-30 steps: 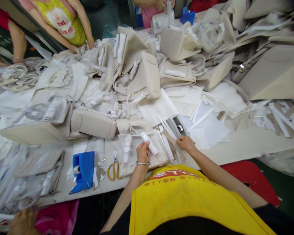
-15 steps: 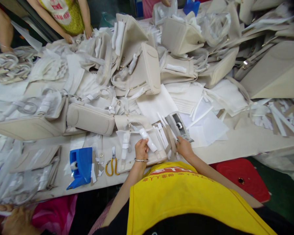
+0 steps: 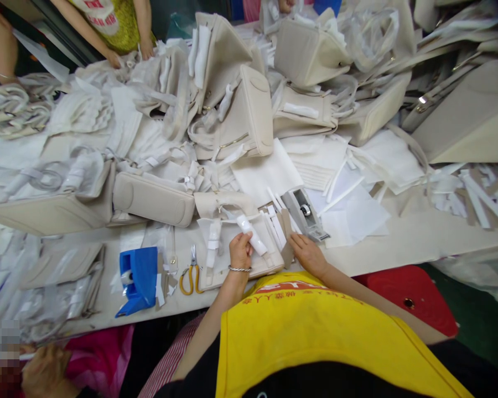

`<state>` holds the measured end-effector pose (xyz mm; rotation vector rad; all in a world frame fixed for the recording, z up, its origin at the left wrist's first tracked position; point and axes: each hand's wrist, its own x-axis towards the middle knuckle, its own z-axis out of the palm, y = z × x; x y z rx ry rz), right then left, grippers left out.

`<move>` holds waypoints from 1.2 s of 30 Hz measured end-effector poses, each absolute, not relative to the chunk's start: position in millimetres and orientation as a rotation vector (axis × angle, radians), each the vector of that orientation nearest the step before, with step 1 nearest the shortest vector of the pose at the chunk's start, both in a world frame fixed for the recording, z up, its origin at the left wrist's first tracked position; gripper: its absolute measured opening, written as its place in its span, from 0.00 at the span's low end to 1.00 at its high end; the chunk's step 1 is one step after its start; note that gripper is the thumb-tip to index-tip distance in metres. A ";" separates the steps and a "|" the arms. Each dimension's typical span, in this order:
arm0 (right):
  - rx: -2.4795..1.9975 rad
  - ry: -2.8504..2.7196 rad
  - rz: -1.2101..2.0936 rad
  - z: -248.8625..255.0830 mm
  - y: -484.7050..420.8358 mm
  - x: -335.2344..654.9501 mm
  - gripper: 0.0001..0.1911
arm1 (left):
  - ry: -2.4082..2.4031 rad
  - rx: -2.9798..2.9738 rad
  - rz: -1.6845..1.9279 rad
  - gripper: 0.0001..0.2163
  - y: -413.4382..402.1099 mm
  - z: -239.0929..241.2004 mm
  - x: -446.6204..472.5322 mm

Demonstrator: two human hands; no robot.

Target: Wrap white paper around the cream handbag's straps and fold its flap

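In the head view, a beige handbag [image 3: 274, 260] lies in front of me, its handles wrapped in white. My left hand [image 3: 240, 253] is closed around one white-wrapped handle [image 3: 251, 235]. At the bag's right edge, my right hand [image 3: 307, 254] rests with fingers stretched over narrow brown strips [image 3: 288, 229]; whether it pinches one is hard to see. White strips [image 3: 277, 226] lie beside the brown ones. Just beyond my right hand stands a grey tape dispenser [image 3: 305, 213].
Left of the bag lie yellow-handled pliers [image 3: 190, 273] and a blue tape dispenser [image 3: 139, 281]. Beige handbags [image 3: 153, 200] and white sheets [image 3: 269, 171] crowd the table behind. A co-worker's hand [image 3: 47, 370] is at lower left; a red stool [image 3: 410, 298] stands at right.
My right hand has shifted slightly left, from beside the grey dispenser onto the brown strips. My left hand stays on the wrapped handle.
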<state>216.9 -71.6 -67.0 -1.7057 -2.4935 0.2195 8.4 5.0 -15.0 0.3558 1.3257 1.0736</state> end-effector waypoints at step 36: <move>-2.560 -1.894 0.322 -65.6 -12.2 181.2 0.09 | 1.345 0.354 1.070 0.13 5.9 -17.6 9.0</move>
